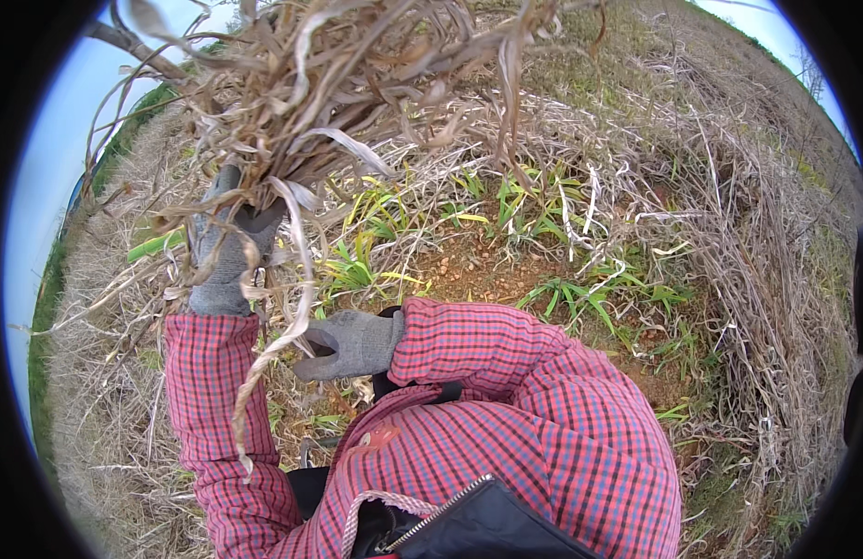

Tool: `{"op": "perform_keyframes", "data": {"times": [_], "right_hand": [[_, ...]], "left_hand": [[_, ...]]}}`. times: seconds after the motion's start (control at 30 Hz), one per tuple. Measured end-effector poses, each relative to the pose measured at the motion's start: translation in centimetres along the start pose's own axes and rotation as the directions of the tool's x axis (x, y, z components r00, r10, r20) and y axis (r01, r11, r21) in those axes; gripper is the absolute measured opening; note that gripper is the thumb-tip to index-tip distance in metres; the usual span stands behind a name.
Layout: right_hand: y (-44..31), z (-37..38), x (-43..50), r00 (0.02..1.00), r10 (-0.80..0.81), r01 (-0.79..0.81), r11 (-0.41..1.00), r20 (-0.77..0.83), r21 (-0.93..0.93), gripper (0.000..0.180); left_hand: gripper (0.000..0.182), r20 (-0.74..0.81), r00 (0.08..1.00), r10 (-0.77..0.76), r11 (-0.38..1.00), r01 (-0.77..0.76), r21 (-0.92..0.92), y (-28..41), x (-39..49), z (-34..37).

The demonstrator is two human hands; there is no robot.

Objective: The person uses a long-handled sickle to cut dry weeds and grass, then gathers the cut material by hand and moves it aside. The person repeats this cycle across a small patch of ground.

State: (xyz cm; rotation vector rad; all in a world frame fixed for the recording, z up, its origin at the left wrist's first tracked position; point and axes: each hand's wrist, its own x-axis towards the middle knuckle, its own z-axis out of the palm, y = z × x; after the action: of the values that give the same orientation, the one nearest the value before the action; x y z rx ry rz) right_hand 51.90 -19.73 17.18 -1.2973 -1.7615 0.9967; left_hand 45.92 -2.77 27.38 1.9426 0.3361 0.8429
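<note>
A grey knit glove covers my left hand [232, 244], which is raised at the left and closed around a thick bundle of dry, curled brown leaves [319, 91]. The bundle spreads upward and to the right, and one long twisted strand [263, 356] hangs down past the wrist. My right hand [344, 346], gloved in grey too, is lower and near my chest, with thumb and fingers parted beside that strand. Whether it touches the strand is unclear. The bundle's leaves hide part of my left fingers.
Reddish bare soil [480, 269] with green leafy tufts [574, 297] lies ahead. A bank of dry grass stalks [752, 258] rises at the right, with more dry grass at the left. A thick branch [141, 52] shows at the upper left.
</note>
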Motion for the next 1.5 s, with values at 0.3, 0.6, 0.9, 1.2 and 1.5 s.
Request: {"op": "perform_keyframes", "data": {"times": [0.3,0.6,0.9,1.2,1.5], "right_hand": [[-5.5,-4.2,-7.8,0.714,-0.605,0.185,0.649,-0.353,-0.738,0.05],[-0.5,-6.8,-13.2,0.895,0.156,-0.444,0.235,-0.417,-0.865,0.085],[-1.2,-14.1,-8.9,0.869,0.297,-0.48,0.702,-0.396,-0.526,0.064],[12.6,-15.6,-3.2,0.763,0.462,-0.621,0.329,-0.452,-0.712,0.057],[10.0,-13.0,-8.9,0.598,0.689,-0.724,0.245,-0.41,-0.644,0.059]], "left_hand": [[0.04,0.52,0.788,0.33,0.813,-0.517,0.268,-6.5,-3.7,11.6],[0.035,0.733,0.576,0.362,0.299,-0.817,0.493,-8.9,-5.6,13.8],[0.029,0.689,0.646,0.329,0.205,-0.761,0.615,-10.8,-4.9,11.6],[0.031,0.727,0.643,0.241,0.127,-0.763,0.633,-14.7,-6.9,7.0],[0.035,0.728,0.558,0.398,0.164,-0.824,0.542,-13.6,-8.5,10.0]]}}
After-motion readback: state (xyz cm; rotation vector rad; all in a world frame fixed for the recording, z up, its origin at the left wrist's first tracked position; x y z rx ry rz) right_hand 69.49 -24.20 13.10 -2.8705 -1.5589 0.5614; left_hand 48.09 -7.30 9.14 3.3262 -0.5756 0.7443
